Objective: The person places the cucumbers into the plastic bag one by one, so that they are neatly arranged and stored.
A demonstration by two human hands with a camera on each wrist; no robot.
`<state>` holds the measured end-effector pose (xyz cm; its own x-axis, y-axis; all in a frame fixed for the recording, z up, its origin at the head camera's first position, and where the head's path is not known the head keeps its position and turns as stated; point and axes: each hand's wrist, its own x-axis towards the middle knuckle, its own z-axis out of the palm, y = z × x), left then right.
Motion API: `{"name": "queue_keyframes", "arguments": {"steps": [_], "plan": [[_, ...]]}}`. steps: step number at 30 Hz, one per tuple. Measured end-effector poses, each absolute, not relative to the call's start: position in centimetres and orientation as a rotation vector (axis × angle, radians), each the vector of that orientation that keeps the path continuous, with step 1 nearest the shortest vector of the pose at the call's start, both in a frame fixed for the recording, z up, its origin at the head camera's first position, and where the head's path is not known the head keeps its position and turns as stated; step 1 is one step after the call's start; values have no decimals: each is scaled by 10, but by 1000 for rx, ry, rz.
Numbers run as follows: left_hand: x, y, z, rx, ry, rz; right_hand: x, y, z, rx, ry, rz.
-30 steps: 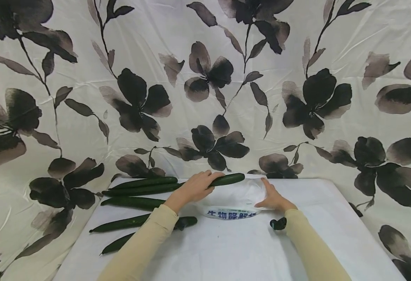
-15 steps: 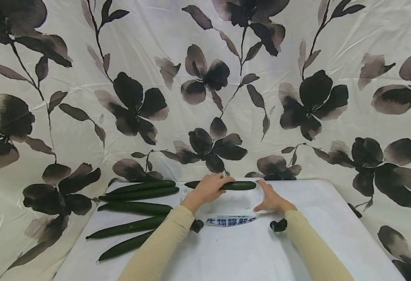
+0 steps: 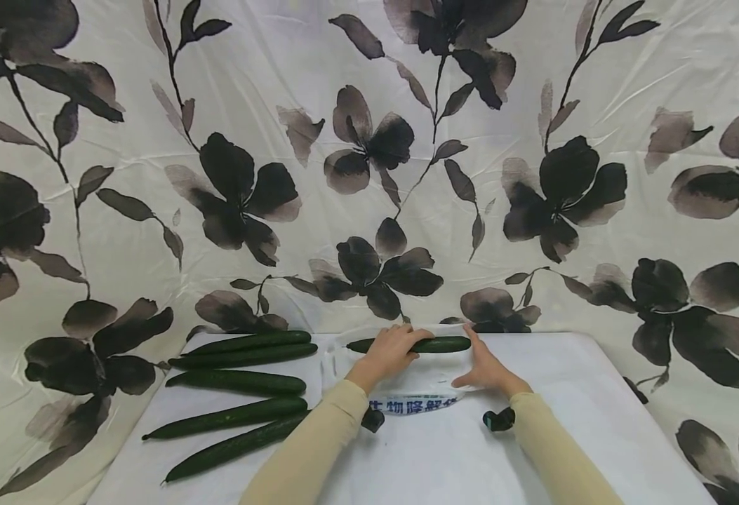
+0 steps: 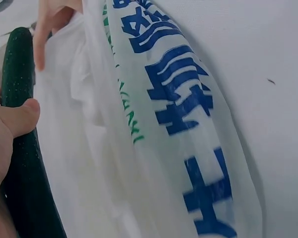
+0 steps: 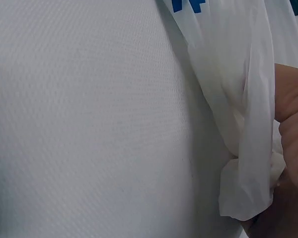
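Note:
A long dark green cucumber [image 3: 443, 344] lies crosswise in my left hand [image 3: 389, 356], over the mouth of a white plastic bag [image 3: 420, 375]. In the left wrist view, my thumb presses along the side of the cucumber [image 4: 27, 168], which lies beside the bag's edge. My right hand [image 3: 494, 370] holds the right side of the bag's mouth, thumb and forefinger spread apart. White film bunches at this hand in the right wrist view, and its fingers are partly hidden by the bag [image 5: 253, 114]. Blue lettering shows along the bag's near side.
Several more cucumbers [image 3: 236, 382] lie on the left half of the white table [image 3: 571, 421], roughly side by side with gaps. A dark wrist camera [image 3: 498, 419] shows by the right sleeve. A white cloth with dark flowers [image 3: 369, 175] hangs behind the table.
My left hand has carried the cucumber rightward, away from the other cucumbers and over the bag's mouth, its front end now at the right hand. The right hand has stayed at the bag.

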<state>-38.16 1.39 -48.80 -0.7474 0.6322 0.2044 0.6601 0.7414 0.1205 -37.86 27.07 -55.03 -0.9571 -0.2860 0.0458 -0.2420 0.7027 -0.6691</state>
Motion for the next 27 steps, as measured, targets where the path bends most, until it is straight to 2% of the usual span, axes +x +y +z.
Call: {"name": "queue_keyframes", "arguments": {"steps": [11, 19, 27], "plan": [[-396, 25, -506, -942, -2868, -274, -377, 270, -553, -476, 2833, -1127], [-410, 42, -510, -956, -2873, -337, -373, 282, -556, -368, 2833, -1122], [-420, 23, -519, -887, -2862, -474, -373, 271, -555, -380, 2797, -1182]]}}
